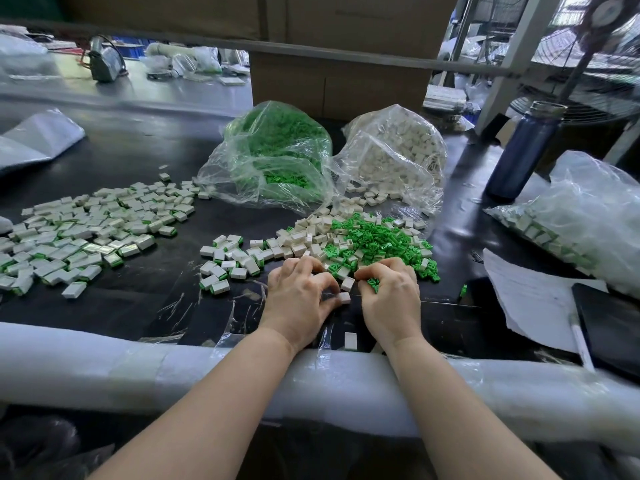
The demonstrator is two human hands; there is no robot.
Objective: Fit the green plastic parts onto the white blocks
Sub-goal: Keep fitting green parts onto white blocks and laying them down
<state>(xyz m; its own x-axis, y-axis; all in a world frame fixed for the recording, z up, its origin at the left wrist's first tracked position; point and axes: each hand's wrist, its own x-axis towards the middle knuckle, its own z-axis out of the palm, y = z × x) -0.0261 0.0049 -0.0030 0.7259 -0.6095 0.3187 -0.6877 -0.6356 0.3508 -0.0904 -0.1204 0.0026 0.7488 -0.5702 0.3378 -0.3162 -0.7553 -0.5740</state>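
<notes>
Both hands worked at the near edge of the pile.
My left hand pinched a white block at its fingertips; my right hand curled around green parts, with loose green parts just beyond the fingers.

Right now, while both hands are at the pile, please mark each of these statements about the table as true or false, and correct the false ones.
1. The right hand holds green plastic parts. True.
2. The bag of green parts lies to the right of the bag of white blocks. False: it lies to the left of it.
3. The left hand pinches a white block. True.
4. The blue bottle lies on its side. False: it stands upright.
5. The finished blocks are spread on the left of the table. True.
</notes>
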